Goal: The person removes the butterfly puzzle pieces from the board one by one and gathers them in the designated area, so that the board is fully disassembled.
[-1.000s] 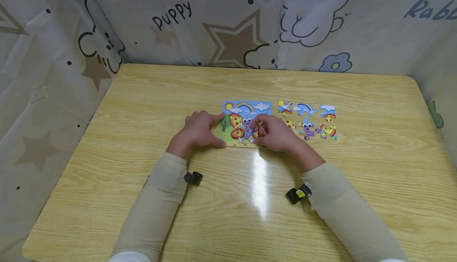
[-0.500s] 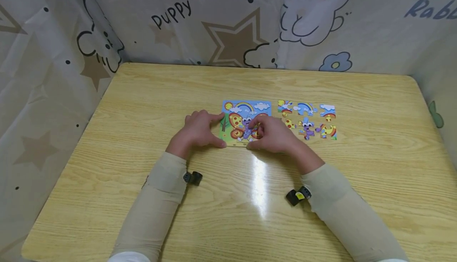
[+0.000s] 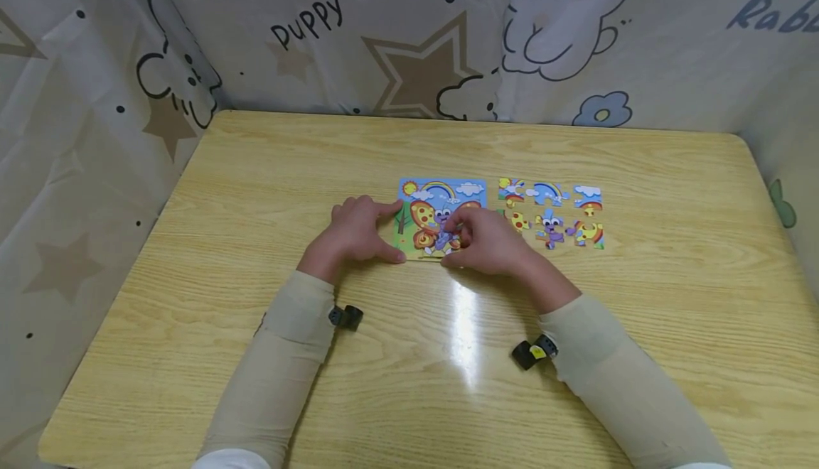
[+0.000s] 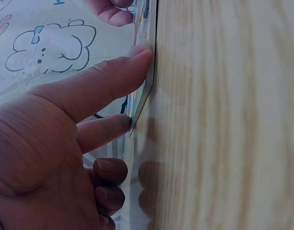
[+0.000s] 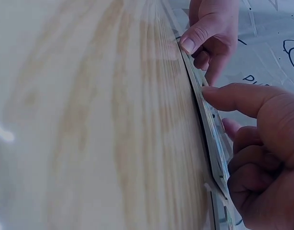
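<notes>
On the table lies a flat puzzle board [image 3: 409,249] printed with a butterfly, a sun and a rainbow. My left hand [image 3: 355,234] rests at its left side, thumb on the near corner and index fingertip against the edge; in the left wrist view the left hand [image 4: 75,120] has its other fingers loosely bent. Over the board's right half, my right hand [image 3: 489,241] appears to pinch a puzzle piece [image 3: 440,241] against the board between index finger and thumb. In the right wrist view the right hand [image 5: 266,139] has its thumb at the board's front edge; the piece is hidden there.
Several loose puzzle pieces [image 3: 549,227] lie in two rows right of the board, partly behind the right hand. The wooden table [image 3: 256,170] extends around them. A cartoon-printed cloth [image 3: 409,0] hangs behind the table and at its sides.
My right thumb has slid left and toward the board's front edge, and the pinched puzzle piece seems to have shifted slightly left. The left hand and the loose pieces have kept their places.
</notes>
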Tool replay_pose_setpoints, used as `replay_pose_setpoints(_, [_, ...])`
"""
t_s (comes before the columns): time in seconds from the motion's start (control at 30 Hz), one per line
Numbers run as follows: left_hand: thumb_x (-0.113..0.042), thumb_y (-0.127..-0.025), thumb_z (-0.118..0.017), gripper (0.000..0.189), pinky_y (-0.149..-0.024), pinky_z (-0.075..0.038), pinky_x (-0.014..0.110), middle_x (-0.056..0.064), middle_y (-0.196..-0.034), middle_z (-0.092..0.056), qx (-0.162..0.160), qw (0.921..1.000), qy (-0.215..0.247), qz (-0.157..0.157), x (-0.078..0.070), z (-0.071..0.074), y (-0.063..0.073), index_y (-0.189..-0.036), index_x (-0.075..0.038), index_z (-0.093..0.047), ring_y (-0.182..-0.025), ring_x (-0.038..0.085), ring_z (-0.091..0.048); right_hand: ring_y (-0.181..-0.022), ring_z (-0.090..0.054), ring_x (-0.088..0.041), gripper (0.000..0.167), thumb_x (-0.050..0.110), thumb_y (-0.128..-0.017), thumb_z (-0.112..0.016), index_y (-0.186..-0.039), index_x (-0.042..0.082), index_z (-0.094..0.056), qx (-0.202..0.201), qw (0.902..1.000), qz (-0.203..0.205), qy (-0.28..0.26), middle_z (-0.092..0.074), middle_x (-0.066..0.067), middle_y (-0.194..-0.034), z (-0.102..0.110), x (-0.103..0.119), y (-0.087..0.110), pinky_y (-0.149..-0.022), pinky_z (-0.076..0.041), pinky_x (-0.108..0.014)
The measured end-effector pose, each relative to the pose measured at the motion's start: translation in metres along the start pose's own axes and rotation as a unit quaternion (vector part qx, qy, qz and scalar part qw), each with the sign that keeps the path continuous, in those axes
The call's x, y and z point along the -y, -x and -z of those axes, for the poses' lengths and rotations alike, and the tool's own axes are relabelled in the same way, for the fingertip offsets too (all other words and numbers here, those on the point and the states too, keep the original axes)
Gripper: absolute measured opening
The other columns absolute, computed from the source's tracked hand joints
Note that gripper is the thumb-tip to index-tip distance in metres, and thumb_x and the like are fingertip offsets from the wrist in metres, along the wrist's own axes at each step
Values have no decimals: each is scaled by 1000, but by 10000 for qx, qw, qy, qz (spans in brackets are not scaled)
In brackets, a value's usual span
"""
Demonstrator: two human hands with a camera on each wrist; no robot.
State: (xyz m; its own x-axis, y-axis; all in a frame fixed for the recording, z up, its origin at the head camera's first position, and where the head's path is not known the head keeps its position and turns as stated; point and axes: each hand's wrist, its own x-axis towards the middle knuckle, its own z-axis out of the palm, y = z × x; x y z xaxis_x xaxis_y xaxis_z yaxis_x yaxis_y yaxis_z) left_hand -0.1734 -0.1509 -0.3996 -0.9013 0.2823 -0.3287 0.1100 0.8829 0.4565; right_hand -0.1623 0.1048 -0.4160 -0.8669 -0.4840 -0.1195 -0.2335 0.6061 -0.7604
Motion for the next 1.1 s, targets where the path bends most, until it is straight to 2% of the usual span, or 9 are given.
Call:
replay_pose_setpoints(0.4, [-47,-65,-93,99,-93,-27,47,15,-130,-53,37,10000,22,5,0,1,0,-150,-26,-47,-111,32,-44,-55,-38,-17,44,21,-73,-90,-110,13,-67,-137,9995,-152,-243,-42,-1,-59,8,-7,22,-71,-44,-38])
replay_pose_setpoints(0.6, [-47,-65,-93,99,-92,-27,46,15,-130,-54,30,10000,6,-5,1,0,-1,-150,-25,-47,-110,32,-44,-54,-37,-17,44,20,-73,-91,-108,14,-66,-298,9989,-224,-289,-41,0,-60,13,-13,35,-70,-40,-39])
replay_pose_setpoints(0.83, [-47,-65,-93,99,-93,-27,46,15,-130,-54,36,10000,2,28,1,1,0,-150,-25,-47,-111,32,-44,-54,-34,-17,42,18,-74,-91,-106,11,-65,-368,9979,-319,-434,-35,0,-59,21,-23,51,-74,-39,-40])
replay_pose_setpoints(1.1, [-46,-65,-94,99,-93,-26,47,15,-128,-54,73,10000,42,12,-2,1,0,-150,-25,-47,-110,32,-44,-57,-36,-15,43,16,-73,-92,-107,8,-65,-492,9965,-470,-476,-33,1,-62,31,-33,66,-70,-38,-38])
